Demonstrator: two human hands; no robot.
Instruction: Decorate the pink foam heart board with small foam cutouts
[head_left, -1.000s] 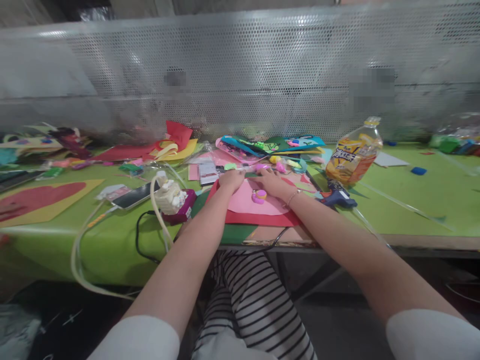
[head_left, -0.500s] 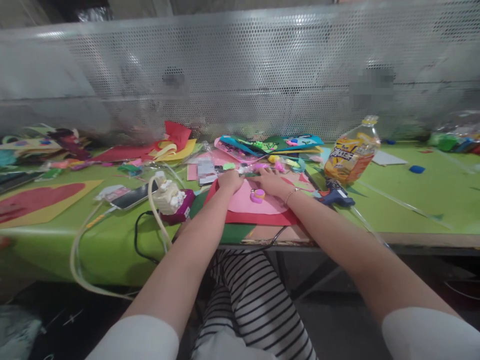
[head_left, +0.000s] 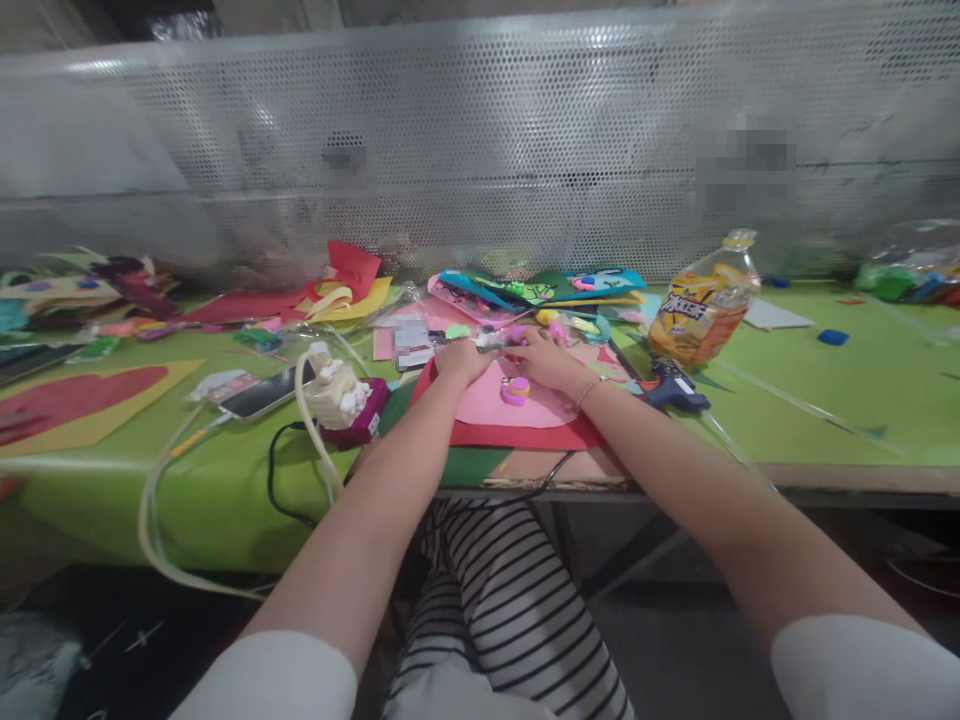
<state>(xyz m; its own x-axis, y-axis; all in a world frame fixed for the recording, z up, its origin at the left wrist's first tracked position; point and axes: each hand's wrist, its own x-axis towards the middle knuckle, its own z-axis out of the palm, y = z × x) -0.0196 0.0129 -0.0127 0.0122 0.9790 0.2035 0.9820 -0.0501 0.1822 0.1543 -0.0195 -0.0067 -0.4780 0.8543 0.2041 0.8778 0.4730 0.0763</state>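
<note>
A pink paper shape (head_left: 487, 408) lies on a red sheet (head_left: 517, 437) in front of me, with a small purple and orange clay snail (head_left: 515, 391) on it. My left hand (head_left: 460, 360) rests at the far left edge of the pink paper, its fingers curled; whatever they hold is hidden. Across from it my right hand (head_left: 549, 358) reaches over the paper's far right side, fingers outstretched and somewhat apart. Its fingertips are near a dark green strip between the hands.
Right of my arm lies a blue glue gun (head_left: 675, 388), with a bottle of yellow liquid (head_left: 705, 305) behind it. Left are a power adapter with cables (head_left: 345, 395), a phone (head_left: 270, 390) and a red heart on yellow paper (head_left: 90, 400). Blue decorated paper crafts (head_left: 540, 290) sit behind.
My right hand has shifted slightly, its fingers moving a little to the left. My left hand stays almost where it was.
</note>
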